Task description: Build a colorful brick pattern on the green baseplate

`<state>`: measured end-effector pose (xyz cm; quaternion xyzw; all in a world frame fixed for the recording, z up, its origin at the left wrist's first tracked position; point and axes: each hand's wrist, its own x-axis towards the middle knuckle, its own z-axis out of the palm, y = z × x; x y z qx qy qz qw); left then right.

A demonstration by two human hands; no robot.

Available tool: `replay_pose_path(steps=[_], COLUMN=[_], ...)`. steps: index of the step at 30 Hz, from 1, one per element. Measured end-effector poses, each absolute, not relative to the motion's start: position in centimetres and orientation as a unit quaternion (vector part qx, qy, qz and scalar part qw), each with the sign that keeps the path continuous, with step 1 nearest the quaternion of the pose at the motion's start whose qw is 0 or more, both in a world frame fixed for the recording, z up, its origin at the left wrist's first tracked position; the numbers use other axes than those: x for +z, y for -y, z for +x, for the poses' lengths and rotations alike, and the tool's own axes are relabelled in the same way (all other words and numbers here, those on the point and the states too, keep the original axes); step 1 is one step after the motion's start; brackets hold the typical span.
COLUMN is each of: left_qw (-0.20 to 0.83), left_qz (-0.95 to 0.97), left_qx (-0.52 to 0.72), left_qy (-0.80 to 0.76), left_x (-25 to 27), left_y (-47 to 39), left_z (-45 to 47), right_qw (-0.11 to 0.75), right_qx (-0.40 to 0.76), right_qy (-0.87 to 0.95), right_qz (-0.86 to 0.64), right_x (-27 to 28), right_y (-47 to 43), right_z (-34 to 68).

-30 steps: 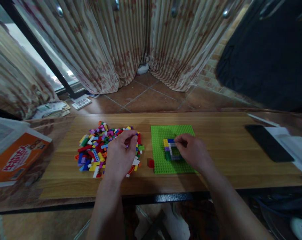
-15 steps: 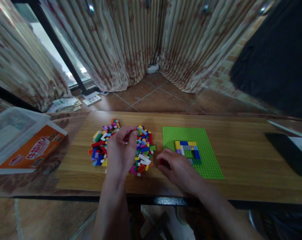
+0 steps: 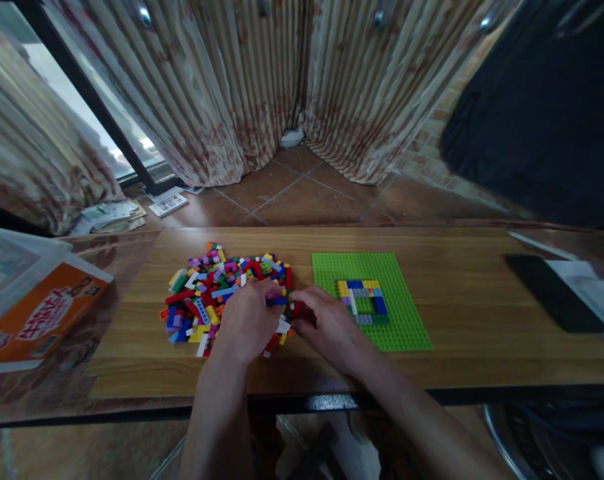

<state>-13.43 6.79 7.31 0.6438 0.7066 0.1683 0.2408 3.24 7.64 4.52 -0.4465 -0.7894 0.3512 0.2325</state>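
Note:
At the right side of a mixed pile of toy building bricks [image 3: 202, 293], my left hand [image 3: 252, 317] is closed, a blue brick [image 3: 277, 301] at its fingertips. My right hand [image 3: 329, 327] comes in from the right, its fingertips almost meeting the left hand's. Its fingers are curled at the pile's edge by a red brick [image 3: 295, 309]; what they grip, if anything, is hidden. To the right lies a green baseplate [image 3: 407, 327], partly behind my right hand. On it stands a square ring of bricks [image 3: 355, 285] in blue, yellow, white and grey, with an open centre.
The wooden tabletop [image 3: 462, 293] extends on both sides. A dark flat slab [image 3: 555, 293] and white papers [image 3: 589, 287] are at the right. On the left stands a clear plastic tub [image 3: 19, 250] with an orange label. Curtains [image 3: 207, 100] hang beyond the table.
My left hand has come down from above the pile to its right edge. My right hand has shifted left, towards the left fingertips. The camera view has turned slightly right.

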Motion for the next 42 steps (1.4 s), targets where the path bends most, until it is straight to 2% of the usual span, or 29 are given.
replay_pose_path(steps=[6,14,19,26,31,37,42], left_qw=[0.222,0.379,0.454,0.478,0.431,0.398,0.393], left_qz=[0.649,0.571,0.549,0.564,0.589,0.599,0.605], left_qx=[0.154,0.347,0.373,0.363,0.351,0.342,0.330], left_qy=[-0.711,-0.640,-0.595,-0.568,-0.587,-0.604,-0.609], left_x=[7.2,7.8,7.6,7.2,6.7,6.5,6.4], left_y=[-7.1,-7.4,-7.5,-7.6,-7.7,-8.0,-8.1], left_z=[-13.3,-12.0,-10.4,-9.2,-9.1,-9.5,-9.3], right_qw=[0.244,0.323,0.340,0.312,0.277,0.173,0.134], right_qx=[0.328,0.320,0.294,0.292,0.295,0.322,0.320], right_qy=[0.798,0.761,0.771,0.781,0.760,0.748,0.768], right_qz=[-0.442,-0.463,-0.451,-0.455,-0.509,-0.554,-0.539], right_x=[4.9,6.1,6.2,6.3,7.1,7.1,6.7], right_y=[-7.6,-7.9,-8.0,-8.6,-9.6,-10.2,-10.3], right_z=[3.7,5.1,5.7,7.0,10.7,15.0,14.8])
